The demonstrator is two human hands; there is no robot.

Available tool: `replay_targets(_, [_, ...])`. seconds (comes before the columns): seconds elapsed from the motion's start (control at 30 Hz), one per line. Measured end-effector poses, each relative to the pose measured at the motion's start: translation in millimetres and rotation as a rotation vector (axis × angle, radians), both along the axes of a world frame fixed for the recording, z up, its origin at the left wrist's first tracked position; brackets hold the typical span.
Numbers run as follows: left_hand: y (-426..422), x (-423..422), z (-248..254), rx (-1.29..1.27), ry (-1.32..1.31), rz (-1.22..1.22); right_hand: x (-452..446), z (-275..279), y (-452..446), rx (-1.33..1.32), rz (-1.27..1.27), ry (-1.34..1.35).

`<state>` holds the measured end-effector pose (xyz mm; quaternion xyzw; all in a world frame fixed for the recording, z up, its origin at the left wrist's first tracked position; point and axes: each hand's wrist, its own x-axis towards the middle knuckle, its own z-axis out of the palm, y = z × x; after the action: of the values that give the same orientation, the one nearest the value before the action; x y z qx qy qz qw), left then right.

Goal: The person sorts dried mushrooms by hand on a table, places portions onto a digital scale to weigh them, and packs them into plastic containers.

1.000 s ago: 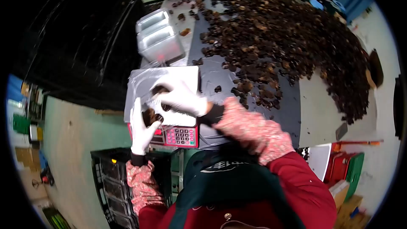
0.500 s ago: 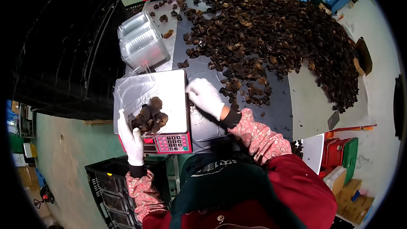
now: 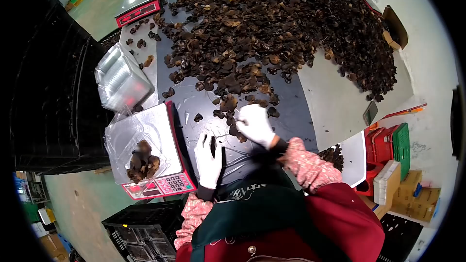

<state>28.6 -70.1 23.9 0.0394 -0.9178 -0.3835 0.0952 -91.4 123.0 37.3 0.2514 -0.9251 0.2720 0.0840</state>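
My left hand [image 3: 208,162], in a white glove, is over the grey table to the right of the scale, its fingers stretched out and apart, holding nothing. My gloved right hand [image 3: 256,125] is curled at the near end of a pile of dark wood ear mushrooms [image 3: 252,24], with some mushroom pieces at its fingertips. The fingers partly hide what they grip. On the red-edged scale [image 3: 162,116] rests a clear plastic tray [image 3: 121,138] with a small clump of wood ear mushrooms [image 3: 143,162] in it.
Stacked clear trays [image 3: 124,80] stand behind the scale. A second scale [image 3: 141,5] sits at the far left. Black crates [image 3: 58,102] rise on the left. Red and green crates [image 3: 388,143] and a white tub [image 3: 357,160] are on the right.
My left hand has left the tray on the scale and moved right, over the table. My right hand has gone from beside the scale to the mushrooms. The view has shifted.
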Motion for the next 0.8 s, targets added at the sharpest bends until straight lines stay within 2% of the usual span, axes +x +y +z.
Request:
replay_targets(0.07, [5.6,-17.9,-6.2,-0.184,-0.074,-0.004,4.2,-7.7,51.0,-0.172,-0.136,0.115])
replay_targets(0.17, [22.0,-52.4,-7.8,-0.375,-0.068,-0.092,24.3,-32.4,98.4,-0.156,-0.249,0.034])
replay_targets(0.23, [34.6,-76.8,-20.0,-0.431,-0.045,-0.162,19.7,-40.5,103.9,-0.043,-0.227,-0.023])
replay_targets(0.3, [44.5,-101.7,-29.7,-0.379,0.040,-0.233,6.8,-36.6,95.2,0.001,-0.158,-0.085])
replay_targets(0.33, [48.6,-114.3,-25.6,-0.374,0.080,-0.267,0.8,-35.7,87.3,0.017,-0.120,-0.039])
replay_targets(0.47, [58.6,-139.9,-20.8,-0.425,0.109,-0.220,-24.5,-33.8,62.1,0.195,-0.008,-0.021])
replay_targets(0.5, [58.5,-140.5,-21.9,-0.450,0.141,-0.196,-25.2,-35.8,58.8,0.214,0.041,0.060])
replay_targets(0.57, [56.1,-138.5,-24.7,-0.408,0.097,-0.176,-25.8,-41.0,57.5,0.180,0.142,-0.003])
replay_targets(0.63, [53.3,-128.7,-27.4,-0.434,0.082,-0.157,-22.9,-30.1,62.4,0.099,0.170,0.065])
replay_targets(0.7, [50.9,-116.8,-29.9,-0.389,0.137,-0.154,-24.4,-17.3,69.1,-0.279,0.222,-0.097])
replay_targets(0.77, [49.1,-104.1,-37.5,-0.341,0.164,-0.115,-42.1,-14.5,82.8,-0.298,0.231,-0.134])
replay_targets(0.8, [47.8,-100.6,-37.1,-0.342,0.164,-0.114,-49.9,-16.5,86.9,-0.299,0.044,-0.181])
